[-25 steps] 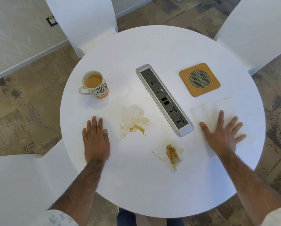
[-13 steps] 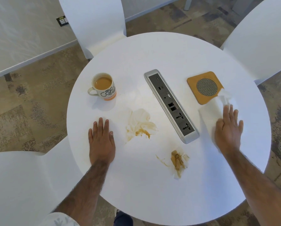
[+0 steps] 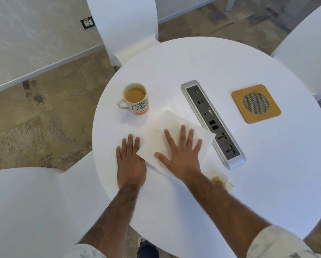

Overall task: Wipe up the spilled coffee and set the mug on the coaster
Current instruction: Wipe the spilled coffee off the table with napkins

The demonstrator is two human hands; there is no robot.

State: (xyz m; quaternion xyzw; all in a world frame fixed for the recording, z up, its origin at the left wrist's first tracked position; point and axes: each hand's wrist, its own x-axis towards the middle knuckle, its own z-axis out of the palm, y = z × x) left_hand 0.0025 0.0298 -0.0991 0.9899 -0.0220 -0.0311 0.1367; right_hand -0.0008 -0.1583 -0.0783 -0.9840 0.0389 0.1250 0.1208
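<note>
A white paper napkin (image 3: 167,125) lies spread over the spot where the larger coffee spill was, hiding it. My right hand (image 3: 182,151) presses flat on the napkin with fingers spread. My left hand (image 3: 131,161) rests flat on the round white table (image 3: 221,58), its fingertips at the napkin's left corner. A mug (image 3: 136,98) full of milky coffee stands upright just beyond the napkin, handle to the left. The tan square coaster (image 3: 256,103) with a mesh centre sits bare at the right. A crumpled coffee-soaked tissue (image 3: 223,181) lies beside my right forearm.
A silver power and data socket strip (image 3: 212,123) runs diagonally across the table between napkin and coaster. White chairs stand at the back (image 3: 122,25), at the right (image 3: 308,41) and at the near left (image 3: 35,211).
My right hand carried the napkin from the table's right side, over the socket strip, and laid it flat on the larger spill. My left hand stayed put.
</note>
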